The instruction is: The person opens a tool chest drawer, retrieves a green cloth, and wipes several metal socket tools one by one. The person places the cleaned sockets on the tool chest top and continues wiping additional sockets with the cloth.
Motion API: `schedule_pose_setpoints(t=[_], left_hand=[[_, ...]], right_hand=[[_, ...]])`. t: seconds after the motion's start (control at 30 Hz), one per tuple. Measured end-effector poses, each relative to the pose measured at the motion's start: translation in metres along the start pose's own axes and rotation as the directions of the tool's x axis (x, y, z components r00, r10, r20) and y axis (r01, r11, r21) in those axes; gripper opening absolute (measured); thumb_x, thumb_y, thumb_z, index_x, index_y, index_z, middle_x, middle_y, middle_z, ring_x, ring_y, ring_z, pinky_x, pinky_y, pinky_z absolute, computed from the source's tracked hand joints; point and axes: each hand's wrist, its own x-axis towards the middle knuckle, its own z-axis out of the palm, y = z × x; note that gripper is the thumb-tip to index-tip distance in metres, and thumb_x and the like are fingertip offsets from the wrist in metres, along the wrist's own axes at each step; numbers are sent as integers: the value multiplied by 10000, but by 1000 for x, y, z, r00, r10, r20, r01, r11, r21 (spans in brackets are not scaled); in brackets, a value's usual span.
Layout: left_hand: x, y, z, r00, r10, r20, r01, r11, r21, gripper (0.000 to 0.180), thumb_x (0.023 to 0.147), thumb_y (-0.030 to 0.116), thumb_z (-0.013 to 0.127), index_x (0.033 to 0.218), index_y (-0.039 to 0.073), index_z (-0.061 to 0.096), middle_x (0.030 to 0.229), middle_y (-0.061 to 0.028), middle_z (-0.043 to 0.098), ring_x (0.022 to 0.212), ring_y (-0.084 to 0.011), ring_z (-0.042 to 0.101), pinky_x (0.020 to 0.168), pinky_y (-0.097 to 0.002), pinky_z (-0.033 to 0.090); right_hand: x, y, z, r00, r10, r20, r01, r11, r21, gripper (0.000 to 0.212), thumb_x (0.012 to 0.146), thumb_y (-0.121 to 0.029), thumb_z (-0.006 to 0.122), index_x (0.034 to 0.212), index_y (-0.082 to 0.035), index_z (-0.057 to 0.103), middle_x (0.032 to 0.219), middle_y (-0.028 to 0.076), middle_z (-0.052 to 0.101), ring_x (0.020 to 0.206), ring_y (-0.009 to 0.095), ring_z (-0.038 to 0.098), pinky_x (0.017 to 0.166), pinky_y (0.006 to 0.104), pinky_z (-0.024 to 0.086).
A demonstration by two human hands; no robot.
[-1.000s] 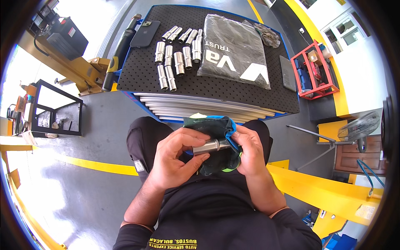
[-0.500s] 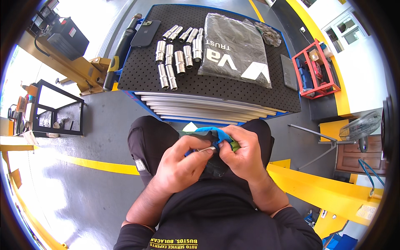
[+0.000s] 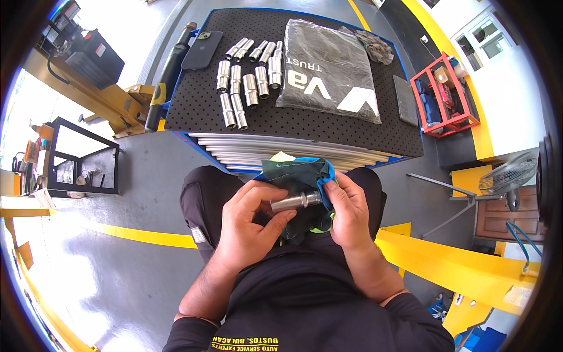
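A shiny metal deep socket (image 3: 293,202) lies across a dark cloth with blue and lime-green parts (image 3: 287,172), above my lap. My left hand (image 3: 249,220) has its thumb and fingers about the socket's left end. The cloth is gripped by my right hand (image 3: 350,214), thumb on top, and its folds wrap round the socket's right end. More sockets (image 3: 251,91) stand or lie in uneven rows on the black perforated top of the tool cart (image 3: 193,108) in front of me.
On the cart lie a dark plastic-wrapped packet (image 3: 328,70), a phone (image 3: 202,50), a flat dark item (image 3: 405,101) and a crumpled rag (image 3: 375,47). A long tool with a yellow-black handle (image 3: 156,105) hangs at its left side. A red rack (image 3: 444,97) stands right; a yellow beam (image 3: 457,270) crosses lower right.
The cloth has opened out and lifted, so the socket that it mostly hid now shows. My left fingers have spread from a tight pinch to round the socket's end.
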Motion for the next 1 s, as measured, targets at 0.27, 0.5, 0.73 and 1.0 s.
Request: schedule_pose_setpoints(t=[0.27,0.5,0.73,1.0], left_hand=[[0,-2,-5,990,142,21,-143,988,67,314,767,-52,833,1025,-2,661,1032,-135,678,897,-221,695,797,-308,567],[1,14,-6,977,209,45,-213,947,240,297,755,-10,831,1024,41,718,989,-106,698,869,-290,716,751,-360,587],[0,12,-6,982,190,19,-189,954,231,270,755,10,832,1001,39,724,959,-97,687,823,-286,713,711,-362,580],[0,17,-4,985,171,28,-172,951,257,258,744,15,835,974,45,723,917,-91,667,798,-281,696,690,-365,571]], right_hand=[[-2,-8,2,968,-203,147,245,893,-378,275,944,-68,632,1195,38,666,1003,109,704,879,163,641,834,285,514],[2,-17,4,956,-215,198,289,788,-543,285,810,-20,652,1080,43,716,950,174,729,847,292,719,796,333,565],[4,-13,0,931,-289,223,365,739,-566,344,740,-4,669,1077,38,726,979,190,742,888,311,739,824,347,580],[4,-16,2,909,-341,238,414,694,-589,365,705,1,683,1065,35,730,983,189,745,903,318,745,838,354,583]])
